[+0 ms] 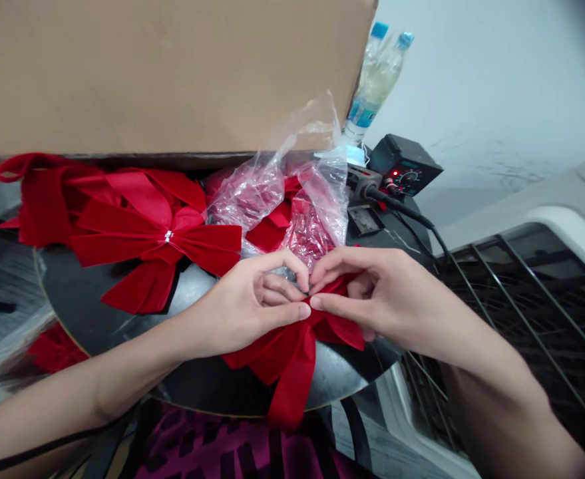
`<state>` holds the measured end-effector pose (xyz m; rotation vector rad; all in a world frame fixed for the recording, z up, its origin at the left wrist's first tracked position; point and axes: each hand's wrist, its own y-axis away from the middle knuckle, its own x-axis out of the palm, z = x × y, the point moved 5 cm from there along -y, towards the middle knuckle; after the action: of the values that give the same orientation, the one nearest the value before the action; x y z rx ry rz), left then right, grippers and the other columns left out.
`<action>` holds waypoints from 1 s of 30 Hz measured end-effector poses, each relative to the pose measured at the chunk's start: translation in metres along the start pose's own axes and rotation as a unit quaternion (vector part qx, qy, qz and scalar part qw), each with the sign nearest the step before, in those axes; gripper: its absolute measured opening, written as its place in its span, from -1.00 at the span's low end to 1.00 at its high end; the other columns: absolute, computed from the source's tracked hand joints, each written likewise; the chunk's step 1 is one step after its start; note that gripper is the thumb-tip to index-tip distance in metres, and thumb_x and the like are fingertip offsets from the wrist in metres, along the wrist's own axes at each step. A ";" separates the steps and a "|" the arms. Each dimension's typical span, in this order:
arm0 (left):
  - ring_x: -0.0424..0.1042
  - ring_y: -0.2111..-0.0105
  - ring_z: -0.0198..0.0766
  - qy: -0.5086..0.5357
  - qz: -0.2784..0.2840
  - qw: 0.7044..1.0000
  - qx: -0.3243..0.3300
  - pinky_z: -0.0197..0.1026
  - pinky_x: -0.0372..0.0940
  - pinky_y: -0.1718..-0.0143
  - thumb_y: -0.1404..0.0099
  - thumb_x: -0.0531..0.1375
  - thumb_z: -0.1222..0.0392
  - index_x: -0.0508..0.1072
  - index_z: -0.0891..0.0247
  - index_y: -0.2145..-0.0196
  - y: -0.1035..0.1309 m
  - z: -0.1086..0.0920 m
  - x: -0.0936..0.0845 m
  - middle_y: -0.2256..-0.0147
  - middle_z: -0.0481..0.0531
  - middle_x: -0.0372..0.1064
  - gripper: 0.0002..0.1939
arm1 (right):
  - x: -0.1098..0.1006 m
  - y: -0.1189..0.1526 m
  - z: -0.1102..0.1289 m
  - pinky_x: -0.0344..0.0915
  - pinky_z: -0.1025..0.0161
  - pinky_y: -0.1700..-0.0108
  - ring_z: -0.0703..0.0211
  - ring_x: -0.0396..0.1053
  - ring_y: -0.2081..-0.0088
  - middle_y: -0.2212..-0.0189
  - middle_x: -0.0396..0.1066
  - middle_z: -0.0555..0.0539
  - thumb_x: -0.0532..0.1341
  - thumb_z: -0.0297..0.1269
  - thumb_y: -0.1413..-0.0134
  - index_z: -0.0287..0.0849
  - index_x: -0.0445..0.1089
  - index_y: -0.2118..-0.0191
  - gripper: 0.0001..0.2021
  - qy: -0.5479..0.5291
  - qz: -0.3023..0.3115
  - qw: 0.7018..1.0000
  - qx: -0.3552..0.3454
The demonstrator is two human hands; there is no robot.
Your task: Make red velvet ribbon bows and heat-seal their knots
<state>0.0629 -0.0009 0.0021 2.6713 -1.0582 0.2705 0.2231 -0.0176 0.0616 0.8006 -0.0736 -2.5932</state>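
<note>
A red velvet bow (292, 372) hangs over the front part of the round dark table. At its centre, my left hand (267, 293) pinches the fabric between thumb and fingers. Opposite it, my right hand (357, 293) pinches the same spot, with the two thumb tips almost touching. The bow's middle is mostly hidden by the fingers. To the left lies a finished-looking red bow (157, 236) with a silvery tie at its centre, on top of more red ribbon. Just beyond my hands is a clear plastic bag (317, 226) with red pieces inside.
A large cardboard box (172, 73) stands behind the table (197, 386). At the back right are plastic bottles (377, 80) and a black control unit (404, 166) with a red light and cable. A wire-grilled crate (522, 286) is at the right. Another bag of red pieces (57, 349) sits lower left.
</note>
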 end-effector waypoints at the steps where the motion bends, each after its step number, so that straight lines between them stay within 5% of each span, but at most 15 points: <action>1: 0.57 0.27 -0.29 -0.012 -0.005 1.000 0.004 -0.31 0.40 0.20 -0.22 0.43 0.29 0.49 0.25 0.27 -0.001 0.000 -0.001 0.32 -0.03 0.54 -0.81 | -0.001 0.003 0.001 0.27 0.45 0.65 0.37 0.37 0.68 0.50 0.52 0.10 0.37 -0.41 -0.17 -0.13 0.52 0.15 -0.87 -0.001 -0.023 1.000 -0.010; 4: 0.57 0.25 -0.30 -0.020 -0.001 1.000 0.002 -0.31 0.41 0.15 -0.30 0.39 0.22 0.62 0.27 0.29 -0.002 0.000 -0.003 0.30 0.01 0.58 -0.93 | -0.016 0.022 0.001 0.40 0.40 0.58 0.31 0.47 0.59 0.35 0.60 0.00 0.37 -0.39 -0.20 -0.11 0.56 0.10 -0.85 -0.007 -0.185 0.980 -0.073; 7: 0.56 0.25 -0.33 -0.022 -0.014 1.000 0.000 -0.35 0.41 0.16 -0.28 0.42 0.18 0.66 0.23 0.25 -0.004 0.000 -0.006 0.29 0.00 0.60 -0.90 | -0.039 0.044 -0.027 0.24 0.41 0.72 0.33 0.35 0.70 0.50 0.54 0.02 0.42 -0.25 -0.18 -0.13 0.56 0.20 -0.88 -0.069 -0.357 0.929 -0.074; 10: 0.56 0.24 -0.30 -0.029 -0.034 0.999 0.001 -0.33 0.42 0.15 -0.26 0.43 0.18 0.67 0.21 0.22 -0.004 0.000 -0.008 0.27 0.01 0.60 -0.87 | -0.042 0.032 -0.083 0.12 0.44 0.77 0.32 0.28 0.74 0.67 0.38 0.05 0.47 -0.05 -0.08 -0.21 0.49 0.34 -0.68 -0.138 -0.293 0.943 0.077; 14: 0.55 0.21 -0.29 -0.036 -0.046 0.998 0.000 -0.32 0.41 0.13 -0.27 0.41 0.20 0.68 0.18 0.20 -0.004 0.000 -0.009 0.24 0.01 0.60 -0.87 | -0.067 -0.003 -0.130 0.00 0.45 0.77 0.36 0.24 0.72 0.61 0.37 0.11 0.43 0.09 -0.02 -0.11 0.27 0.33 -0.57 -0.187 -0.375 0.906 0.060; 16: 0.55 0.20 -0.30 -0.038 -0.056 0.998 0.003 -0.33 0.40 0.11 -0.27 0.42 0.21 0.68 0.17 0.22 -0.003 -0.001 -0.010 0.24 -0.01 0.61 -0.89 | -0.082 -0.024 -0.142 0.15 0.45 0.69 0.33 0.35 0.63 0.53 0.44 0.10 0.46 0.04 0.08 -0.07 0.23 0.22 -0.52 -0.194 -0.416 0.888 0.030; 20: 0.57 0.18 -0.25 -0.033 -0.082 0.996 0.017 -0.27 0.40 0.07 -0.25 0.43 0.17 0.67 0.19 0.23 -0.003 -0.004 -0.012 0.24 0.00 0.63 -0.87 | -0.107 -0.052 -0.151 0.49 0.28 0.35 0.18 0.54 0.40 0.40 0.54 0.04 0.48 -0.20 0.16 -0.06 0.28 -0.03 -0.39 -0.154 -0.468 0.870 -0.026; 25: 0.59 0.19 -0.19 -0.033 -0.136 0.990 0.011 -0.19 0.41 0.05 -0.23 0.44 0.16 0.67 0.21 0.22 -0.003 -0.003 -0.019 0.29 0.02 0.63 -0.83 | -0.120 -0.058 -0.149 0.54 0.11 0.19 0.10 0.55 0.36 0.36 0.55 -0.04 0.42 -0.22 0.03 -0.14 0.53 0.14 -0.71 -0.057 -0.504 0.859 -0.064; 30: 0.59 0.15 -0.18 -0.044 -0.160 0.986 -0.001 -0.16 0.39 -0.03 -0.23 0.44 0.17 0.68 0.21 0.19 -0.005 0.000 -0.023 0.27 0.03 0.64 -0.82 | -0.124 -0.040 -0.138 0.52 0.07 0.21 0.07 0.54 0.35 0.33 0.57 -0.08 0.42 -0.24 -0.02 -0.13 0.57 0.17 -0.78 0.000 -0.533 0.842 -0.087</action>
<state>0.0493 0.0176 -0.0047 2.8181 -0.6345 0.0901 0.3762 0.0800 0.0053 0.9317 0.8311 -3.5242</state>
